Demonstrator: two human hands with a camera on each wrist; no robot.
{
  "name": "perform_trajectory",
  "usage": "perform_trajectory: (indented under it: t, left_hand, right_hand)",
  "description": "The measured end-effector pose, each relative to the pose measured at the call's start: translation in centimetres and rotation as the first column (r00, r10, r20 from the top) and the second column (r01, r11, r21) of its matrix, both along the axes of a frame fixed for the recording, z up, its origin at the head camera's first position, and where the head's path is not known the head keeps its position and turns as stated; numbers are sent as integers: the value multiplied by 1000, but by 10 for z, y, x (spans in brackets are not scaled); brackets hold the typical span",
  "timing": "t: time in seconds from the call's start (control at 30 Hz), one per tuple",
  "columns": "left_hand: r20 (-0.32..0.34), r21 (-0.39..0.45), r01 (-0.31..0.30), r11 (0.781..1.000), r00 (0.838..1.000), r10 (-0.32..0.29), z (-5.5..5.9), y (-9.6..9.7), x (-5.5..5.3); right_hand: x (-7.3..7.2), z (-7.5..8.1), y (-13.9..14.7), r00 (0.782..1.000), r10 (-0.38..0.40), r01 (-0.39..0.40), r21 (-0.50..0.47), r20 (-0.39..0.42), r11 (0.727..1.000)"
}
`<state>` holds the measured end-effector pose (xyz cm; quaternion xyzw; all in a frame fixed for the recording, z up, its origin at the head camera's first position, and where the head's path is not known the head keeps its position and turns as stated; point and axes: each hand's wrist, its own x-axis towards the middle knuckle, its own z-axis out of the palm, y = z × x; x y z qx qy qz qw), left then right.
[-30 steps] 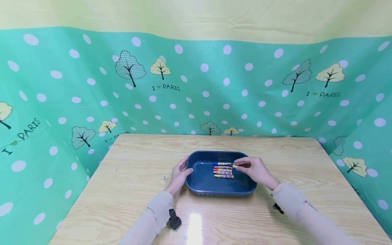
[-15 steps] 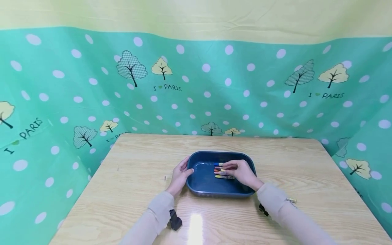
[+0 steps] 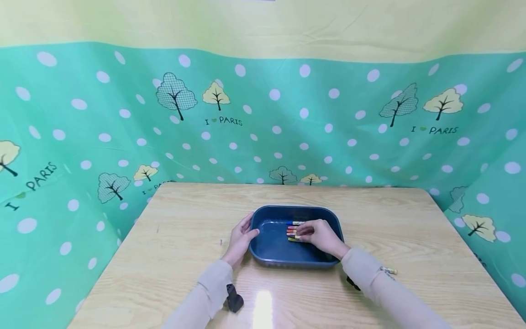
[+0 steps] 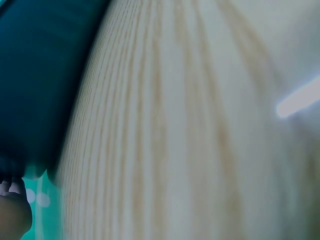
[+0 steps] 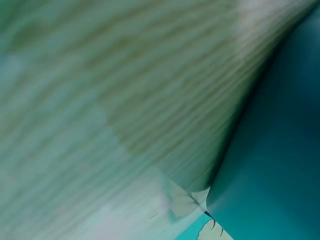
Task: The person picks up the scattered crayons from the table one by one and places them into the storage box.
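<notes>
A dark blue tray (image 3: 273, 262) with rounded corners stands on the wooden table. My left hand (image 3: 239, 241) grips its left wall, thumb over the rim and fingers outside; the left wrist view catches part of this hand (image 4: 14, 207) beside the tray (image 4: 40, 85). Inside the tray several crayons lie side by side, a blue crayon (image 3: 290, 223) farthest away and a yellow crayon (image 3: 291, 240) nearest. Over their right ends, my right hand (image 3: 322, 235) pinches a dark-tipped crayon near the yellow one; the fingers hide most of it. The right wrist view shows the tray's outer wall (image 5: 270, 145).
Another crayon (image 3: 390, 270) lies on the table (image 3: 185, 237) right of the tray, partly behind the right sleeve. A tiny bit of something (image 3: 221, 241) sits left of the left hand. A green dotted curtain (image 3: 255, 109) hangs behind the table.
My right hand has moved left from the tray's right side to over the row, then slightly nearer, carrying the dark-tipped crayon. The left hand stays on the tray.
</notes>
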<state>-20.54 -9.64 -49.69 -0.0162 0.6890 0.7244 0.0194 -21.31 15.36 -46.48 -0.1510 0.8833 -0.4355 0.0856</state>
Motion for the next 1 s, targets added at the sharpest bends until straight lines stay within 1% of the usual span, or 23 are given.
perform_trajectory:
  t: [0.17,0.27,0.43,0.53,0.6,0.8,0.87,1.0]
  left_hand:
    - [11,9,4,1000,1000,-4,0,1,-1]
    - [6,4,6,1000,1000,-6,0,0,-1]
    - [6,-3,3,1000,1000,-3,0,-1,-2]
    - [14,-4,-1,1000,1000,1,1,-1,-1]
    - [5,-4,3,1000,1000,-3,1,-1,-1]
    - [13,15,12,1000,1000,-12,1,-1,-2]
    - [19,21,17,1000,1000,-17,1,-1,-2]
    - [17,31,17,999,1000,-18,0,-1,-3]
  right_hand:
    - [-1,0,1,1000,-9,10,-34,24,999]
    - [-1,0,0,1000,-4,5,-51,27,999]
    - [-1,2,-1,999,-27,30,-67,47,997]
    - [-1,3,-2,998,-41,44,-63,42,997]
    - [-1,4,-2,998,-45,47,-62,33,997]
    - [2,9,-2,997,-68,72,-103,46,992]
    - [5,12,0,997,-60,65,-108,42,992]
    - [10,21,10,1000,-6,8,-131,14,991]
